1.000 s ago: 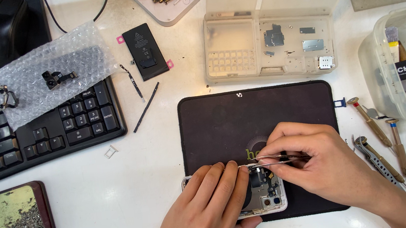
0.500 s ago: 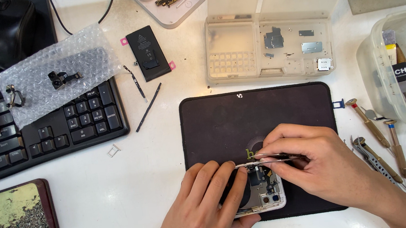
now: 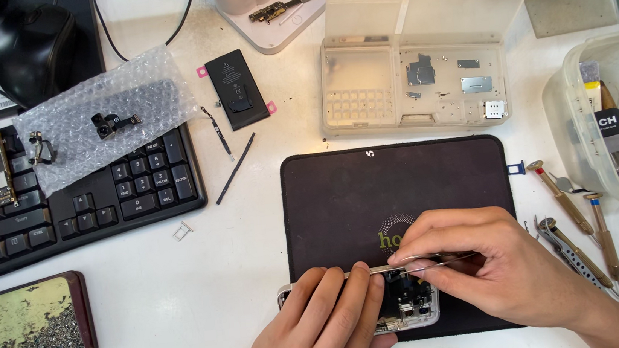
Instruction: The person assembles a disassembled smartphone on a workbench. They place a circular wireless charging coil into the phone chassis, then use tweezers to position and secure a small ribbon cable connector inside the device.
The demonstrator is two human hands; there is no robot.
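An opened phone body (image 3: 412,308) lies on the near edge of a black work mat (image 3: 394,188), its inner parts showing. My left hand (image 3: 324,328) rests on the phone's left part, fingers pressing it down. My right hand (image 3: 489,266) pinches thin metal tweezers (image 3: 379,269) that lie flat across the phone, their tips under my left fingertips. What the tips touch is hidden.
A black keyboard (image 3: 85,203) with bubble wrap (image 3: 103,114) and small parts sits at left. A phone battery (image 3: 238,90), a clear parts box (image 3: 414,84), screwdrivers (image 3: 576,228), a tool tub (image 3: 618,118) and a framed picture (image 3: 22,334) lie around.
The view has shifted slightly. Both hands stay on the phone with the tweezers; my left fingers have edged a little along the phone.
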